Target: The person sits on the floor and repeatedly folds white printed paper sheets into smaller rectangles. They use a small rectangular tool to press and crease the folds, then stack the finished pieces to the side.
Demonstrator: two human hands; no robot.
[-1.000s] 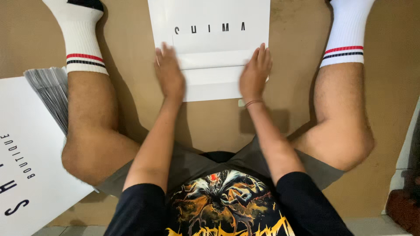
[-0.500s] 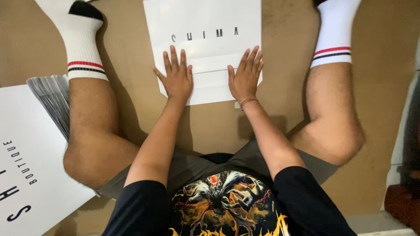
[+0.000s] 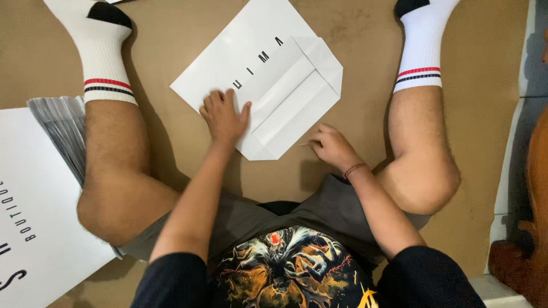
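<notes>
Left hand (image 3: 224, 117) lies flat, fingers together, pinning the folded white paper bag (image 3: 268, 74) mid-floor between the legs; right hand (image 3: 331, 147), loosely curled, empty, touches its near corner. Looks light, thin, creasable; grip the edges.

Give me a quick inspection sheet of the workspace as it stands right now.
Surface: brown cardboard floor covering, flat, bare between the legs.
Job's things: white folded paper bag lying flat, turned at an angle, its folded flaps facing up.
Clutter: stack of flat white bags beside the left leg, a pile of grey sheet edges showing behind it.
Hands: left hand pressed flat on the bag's lower corner; right hand curled beside the bag's edge, contact unclear.
Cables: nothing seen.
Surroundings: white tiled floor and dark wooden furniture at the right edge.
</notes>
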